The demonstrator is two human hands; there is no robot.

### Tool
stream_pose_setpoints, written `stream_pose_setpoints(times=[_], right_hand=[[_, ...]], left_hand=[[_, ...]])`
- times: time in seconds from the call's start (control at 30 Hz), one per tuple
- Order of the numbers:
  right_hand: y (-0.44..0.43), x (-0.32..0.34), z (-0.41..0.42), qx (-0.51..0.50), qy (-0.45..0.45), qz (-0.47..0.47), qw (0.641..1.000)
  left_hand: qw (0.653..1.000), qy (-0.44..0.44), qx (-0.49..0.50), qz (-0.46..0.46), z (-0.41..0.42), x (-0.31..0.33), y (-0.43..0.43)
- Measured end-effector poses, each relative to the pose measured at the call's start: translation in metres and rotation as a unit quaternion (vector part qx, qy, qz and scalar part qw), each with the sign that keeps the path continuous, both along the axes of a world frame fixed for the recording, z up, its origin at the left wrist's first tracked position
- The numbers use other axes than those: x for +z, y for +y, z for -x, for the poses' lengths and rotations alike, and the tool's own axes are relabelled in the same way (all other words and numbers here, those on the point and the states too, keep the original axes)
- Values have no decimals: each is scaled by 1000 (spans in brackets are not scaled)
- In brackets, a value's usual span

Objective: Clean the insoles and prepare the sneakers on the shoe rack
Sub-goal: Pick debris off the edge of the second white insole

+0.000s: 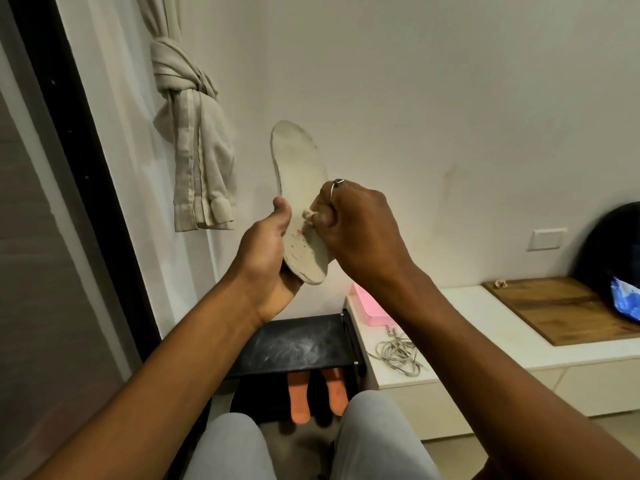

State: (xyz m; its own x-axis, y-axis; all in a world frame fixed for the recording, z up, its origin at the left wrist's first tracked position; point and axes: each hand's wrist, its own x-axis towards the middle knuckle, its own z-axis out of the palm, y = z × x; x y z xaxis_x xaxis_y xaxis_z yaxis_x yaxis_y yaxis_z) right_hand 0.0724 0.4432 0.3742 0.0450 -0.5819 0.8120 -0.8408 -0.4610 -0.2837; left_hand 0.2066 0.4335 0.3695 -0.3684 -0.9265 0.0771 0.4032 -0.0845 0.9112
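insole (301, 174) matt, scuffed fabric; rack shelf (298, 344) dusty black; board (568, 306) wood grain.

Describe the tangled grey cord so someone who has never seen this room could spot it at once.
Find the low white cabinet along the wall on the right. At its left end, beside the black shoe rack, the cord lies just in front of a pink tray. It is the only loose, looping grey tangle there; its neighbours are flat and solid.
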Motion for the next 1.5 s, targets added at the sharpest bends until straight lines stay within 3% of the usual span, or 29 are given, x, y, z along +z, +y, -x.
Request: stream_pose_setpoints(times=[0.17,0.33,0.57,0.7,0.77,0.93,1.03,1.13,1.27,1.5], right_hand=[[0,0,4,-21,17,21,999],[12,11,1,38,-3,-129,991],[27,16,-18,117,0,-242,963],[32,23,-11,151,-22,-296,943],[29,22,-10,152,-49,-290,944],[10,5,-13,70,-109,-115,985],[7,2,-15,61,-134,-74,986],[10,2,-16,99,-134,-122,978],[18,7,-18,162,-94,-194,963],[24,16,-14,226,-51,-281,931]], left_hand=[[1000,1,-6,1,2,1,4],[1000,25,15,5,3,1,3],[993,59,96,-37,-1,3,-1],[995,47,78,-36,0,4,1],[996,53,62,-37,1,4,3],[999,37,-6,-17,9,-4,6],[999,17,-29,-2,10,-5,5],[998,42,-43,-15,7,-3,1],[996,62,14,-69,-3,1,-10],[995,64,72,-39,-8,5,-16]])
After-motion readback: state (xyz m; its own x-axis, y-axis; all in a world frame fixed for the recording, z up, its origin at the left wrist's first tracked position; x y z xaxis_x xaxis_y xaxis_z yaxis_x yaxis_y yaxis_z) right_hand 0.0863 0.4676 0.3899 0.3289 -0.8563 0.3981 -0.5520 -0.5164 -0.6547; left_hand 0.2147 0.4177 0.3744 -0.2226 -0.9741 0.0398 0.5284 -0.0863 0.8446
